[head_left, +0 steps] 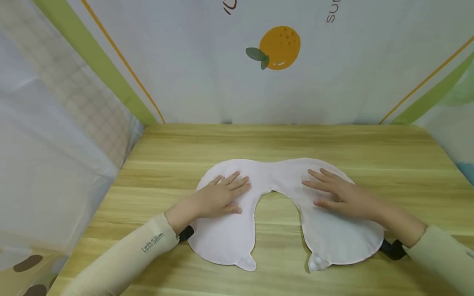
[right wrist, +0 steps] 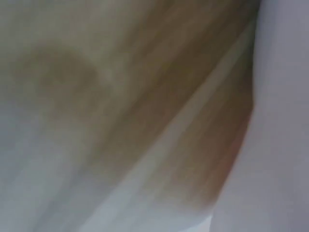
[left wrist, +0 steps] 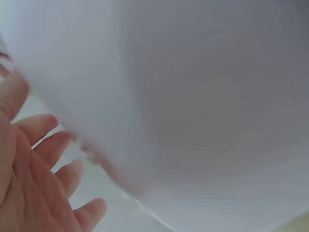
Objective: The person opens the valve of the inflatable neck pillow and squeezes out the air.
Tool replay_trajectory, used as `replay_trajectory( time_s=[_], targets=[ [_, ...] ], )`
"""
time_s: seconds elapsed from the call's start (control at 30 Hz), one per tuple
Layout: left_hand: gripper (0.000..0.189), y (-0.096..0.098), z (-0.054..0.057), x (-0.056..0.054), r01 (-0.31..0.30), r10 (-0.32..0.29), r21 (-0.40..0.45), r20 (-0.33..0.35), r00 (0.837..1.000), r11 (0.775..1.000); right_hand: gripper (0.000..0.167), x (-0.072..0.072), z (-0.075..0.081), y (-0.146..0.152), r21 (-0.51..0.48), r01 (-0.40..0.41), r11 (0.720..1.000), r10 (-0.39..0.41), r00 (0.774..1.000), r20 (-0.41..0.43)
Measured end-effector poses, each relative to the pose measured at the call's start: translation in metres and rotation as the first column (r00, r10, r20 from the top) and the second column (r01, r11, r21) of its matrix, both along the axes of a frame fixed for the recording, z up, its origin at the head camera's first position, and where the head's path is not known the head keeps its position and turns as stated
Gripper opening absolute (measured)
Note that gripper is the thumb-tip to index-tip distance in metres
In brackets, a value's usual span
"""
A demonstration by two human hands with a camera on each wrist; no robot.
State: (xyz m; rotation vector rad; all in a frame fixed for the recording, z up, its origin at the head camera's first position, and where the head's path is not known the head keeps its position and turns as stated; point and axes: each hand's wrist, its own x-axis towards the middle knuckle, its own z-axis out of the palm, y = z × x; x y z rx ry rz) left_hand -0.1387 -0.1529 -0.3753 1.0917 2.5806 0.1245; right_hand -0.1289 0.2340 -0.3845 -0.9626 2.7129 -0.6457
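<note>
A pale pink, U-shaped cloth piece (head_left: 274, 174), in the outline of a neck pillow, lies flat on the wooden table with its two lobes toward the person. Small tabs stick out from the lobes' inner ends, and the right tab (head_left: 317, 262) shows round snaps. My left hand (head_left: 220, 197) rests on the left lobe, fingers spread. On the other lobe lies my right hand (head_left: 338, 193), its fingers also extended. The left wrist view shows the palm and fingers (left wrist: 53, 154) beside blurred pale cloth (left wrist: 207, 106). Only cloth (right wrist: 280, 125) and table appear in the right wrist view.
The wood-grain table (head_left: 277, 144) reaches to a hanging white curtain (head_left: 207, 82) printed with an orange. More curtain (head_left: 48, 135) hangs along the left side. Dark wrist straps (head_left: 186, 233) show beside both sleeves (head_left: 137, 250).
</note>
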Motion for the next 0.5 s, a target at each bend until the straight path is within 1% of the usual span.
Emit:
replay_trajectory(
  time_s=[0.1,0.17,0.23,0.33,0.5],
  targets=[
    [0.079,0.001,-0.006,0.014,0.029,-0.029,-0.019,0.033,0.999,0.999,0.053,0.012,-0.003,0.001,0.035,-0.014,0.999,0.012,0.998,0.060],
    [0.082,-0.003,-0.008,0.023,0.021,-0.019,-0.025,0.058,0.998,0.999,0.050,0.017,-0.006,0.000,0.062,-0.011,0.998,0.006,0.997,0.073],
    [0.085,-0.009,-0.010,0.029,0.004,-0.002,-0.027,0.078,0.997,1.000,0.048,0.021,-0.010,0.001,0.087,0.004,0.996,-0.010,0.998,0.069],
    [0.089,-0.016,-0.009,0.034,-0.018,0.022,-0.045,0.101,0.995,0.999,0.048,0.024,-0.013,0.002,0.085,0.034,0.996,-0.039,0.998,0.053],
    [0.098,-0.026,-0.005,0.038,-0.039,0.051,-0.090,0.139,0.989,0.995,0.052,0.025,-0.015,0.004,0.094,0.065,0.993,-0.068,0.997,0.030]
  ],
)
